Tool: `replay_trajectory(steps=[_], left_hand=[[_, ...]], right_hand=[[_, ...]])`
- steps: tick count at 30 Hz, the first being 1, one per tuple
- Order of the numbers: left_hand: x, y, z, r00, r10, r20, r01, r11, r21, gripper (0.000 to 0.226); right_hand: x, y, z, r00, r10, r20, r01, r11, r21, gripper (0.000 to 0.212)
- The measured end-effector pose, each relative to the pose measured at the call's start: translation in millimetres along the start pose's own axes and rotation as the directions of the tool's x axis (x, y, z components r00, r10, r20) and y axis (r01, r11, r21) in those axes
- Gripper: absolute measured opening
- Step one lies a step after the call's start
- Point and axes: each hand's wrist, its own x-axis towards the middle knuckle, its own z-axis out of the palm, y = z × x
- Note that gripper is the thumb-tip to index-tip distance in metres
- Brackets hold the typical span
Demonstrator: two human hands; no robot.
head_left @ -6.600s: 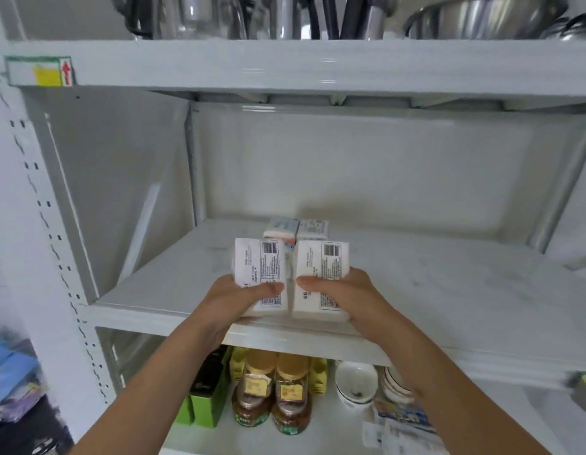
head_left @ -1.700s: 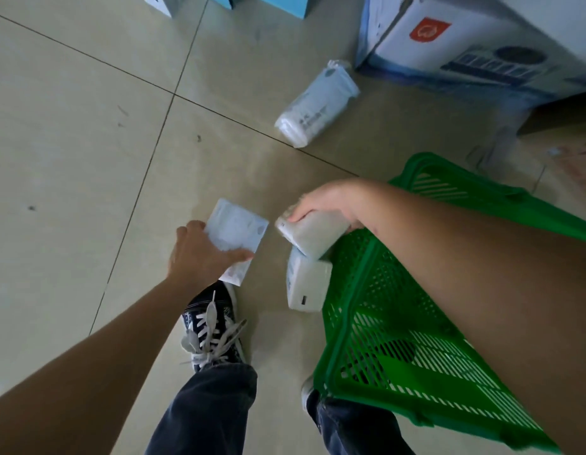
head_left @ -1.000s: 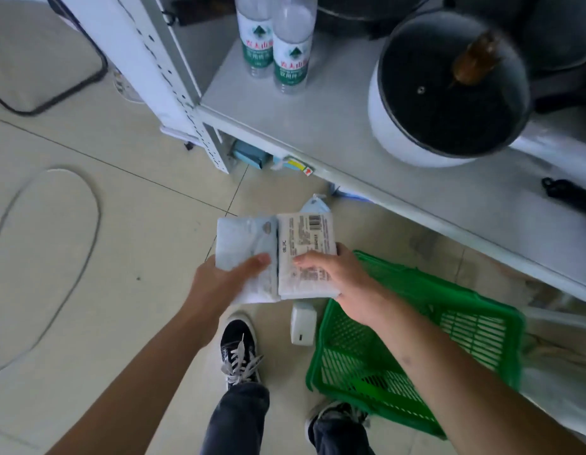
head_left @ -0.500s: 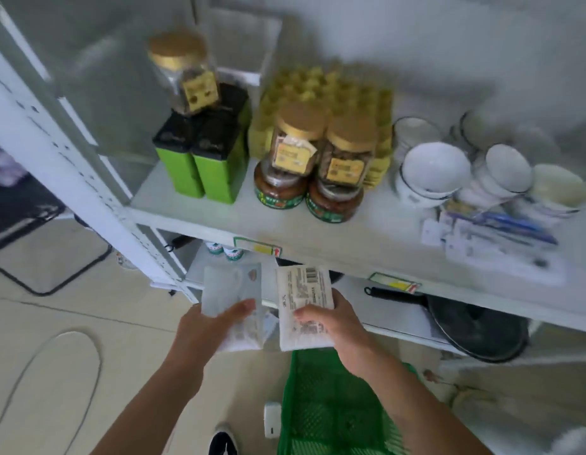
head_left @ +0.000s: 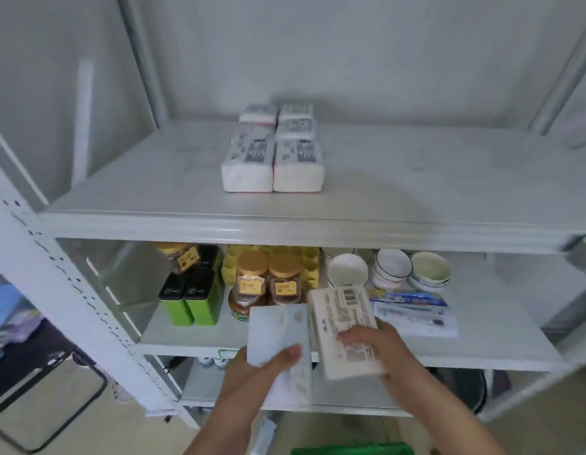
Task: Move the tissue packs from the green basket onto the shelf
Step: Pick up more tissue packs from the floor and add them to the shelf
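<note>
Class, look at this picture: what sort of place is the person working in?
Probably a home storeroom or pantry: white metal shelving holds jars, stacked bowls and tissue packs.

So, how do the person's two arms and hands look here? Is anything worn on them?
Both forearms come up from the bottom edge and are bare: no sleeve, glove, watch or bracelet shows on the visible part. The left hand and the right hand show no ring, though the picture is somewhat blurred. The upper arms are out of view.

Hands (head_left: 318,362) gripping two tissue packs (head_left: 313,336), stacked packs (head_left: 273,152) on shelf (head_left: 416,205)
</note>
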Motion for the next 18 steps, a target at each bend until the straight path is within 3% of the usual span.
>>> replay_trajectory(steps=[2, 5, 12, 18], left_hand=[[-9, 18, 12, 0.999, 0.021, 0.035, -0.021, 1.000, -0.003, 0.066], [-21, 46, 28, 0.994, 0.074, 0.082, -0.072, 0.997, -0.023, 0.053], [-36, 90, 49, 0.971, 0.192, 0.143, -0.187, 0.981, -0.051, 0.071], [-31, 155, 40, 0.952, 0.285, 0.112, -0.282, 0.959, -0.039, 0.054]], right_hand=[[-17, -21, -13, 0.999, -0.049, 0.010, 0.048, 0.999, 0.010, 0.079], [-40, -52, -27, 0.991, -0.129, 0.041, 0.129, 0.992, 0.018, 0.067], [-53, -104, -39, 0.973, -0.223, 0.062, 0.223, 0.975, 0.009, 0.083], [-33, -166, -20, 0.950, -0.301, 0.081, 0.298, 0.953, 0.048, 0.040]])
